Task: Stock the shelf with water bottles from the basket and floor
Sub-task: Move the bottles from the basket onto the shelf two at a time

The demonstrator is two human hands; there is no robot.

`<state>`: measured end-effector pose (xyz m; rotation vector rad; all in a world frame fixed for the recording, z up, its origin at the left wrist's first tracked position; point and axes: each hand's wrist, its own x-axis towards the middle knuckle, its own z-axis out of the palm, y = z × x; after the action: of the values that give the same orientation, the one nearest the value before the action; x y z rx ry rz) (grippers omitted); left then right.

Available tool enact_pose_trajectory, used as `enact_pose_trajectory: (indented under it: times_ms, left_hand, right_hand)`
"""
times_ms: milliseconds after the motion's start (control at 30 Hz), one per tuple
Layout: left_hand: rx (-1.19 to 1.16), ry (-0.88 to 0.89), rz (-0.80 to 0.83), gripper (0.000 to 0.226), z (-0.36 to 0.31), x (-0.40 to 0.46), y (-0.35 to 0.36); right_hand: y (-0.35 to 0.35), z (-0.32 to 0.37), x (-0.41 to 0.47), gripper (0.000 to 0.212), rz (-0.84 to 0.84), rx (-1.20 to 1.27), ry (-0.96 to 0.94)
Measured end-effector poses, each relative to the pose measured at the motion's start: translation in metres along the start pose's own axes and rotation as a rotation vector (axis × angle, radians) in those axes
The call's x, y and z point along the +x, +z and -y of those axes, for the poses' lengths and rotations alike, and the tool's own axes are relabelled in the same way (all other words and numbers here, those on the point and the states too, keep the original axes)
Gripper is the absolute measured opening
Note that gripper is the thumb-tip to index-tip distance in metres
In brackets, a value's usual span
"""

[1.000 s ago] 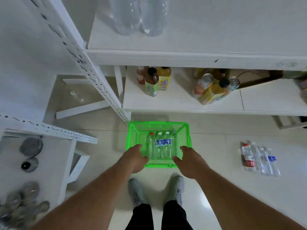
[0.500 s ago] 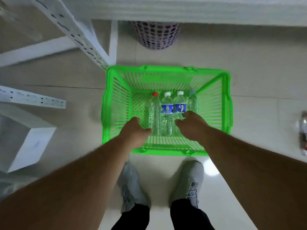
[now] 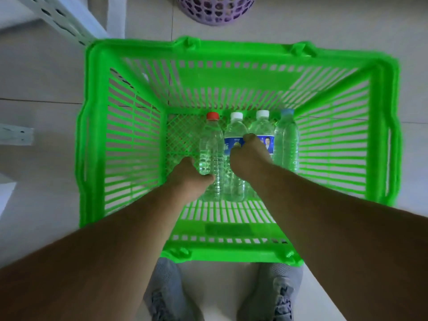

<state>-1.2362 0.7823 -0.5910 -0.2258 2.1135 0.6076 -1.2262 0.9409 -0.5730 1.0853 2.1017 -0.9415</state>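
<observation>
Basket [image 3: 382,140]: four bottles, pickup begun.
Our hands have dropped inside: left hand [image 3: 190,177] grips the red-capped bottle [image 3: 212,144], right hand [image 3: 250,156] curls onto a labelled one [image 3: 236,133] (none lifted yet).

Four water bottles lie side by side in one green basket [image 3: 231,77]: one red-capped bottle [image 3: 212,144] just ahead of the left hand [image 3: 188,177], two white-capped bottles [image 3: 234,133] under the right hand [image 3: 249,158], and one with what looks like a pale blue cap [image 3: 286,140] just right of that hand. Beyond both hands stands one purple perforated bin [image 3: 216,9]. Two grey shoes [image 3: 165,290] show below the hands.
</observation>
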Motion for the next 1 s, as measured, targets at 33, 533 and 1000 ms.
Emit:
enact_pose_trajectory:
  times_ms: [33, 533, 1000]
  left_hand:
    - [0.0, -0.006, 0.003, 0.087, -0.001, 0.002, 0.0]
    - [-0.061, -0.139, 0.01, 0.088, 0.015, 0.032, -0.008]
    - [-0.341, 0.087, -0.115, 0.042, -0.035, -0.111, -0.078]
  right_hand:
    - [0.003, -0.002, 0.002, 0.039, -0.034, 0.036, -0.001]
    - [0.035, 0.002, 0.05, 0.05, 0.071, 0.119, -0.003]
    - [-0.086, 0.037, -0.076, 0.036, -0.006, 0.259, -0.29]
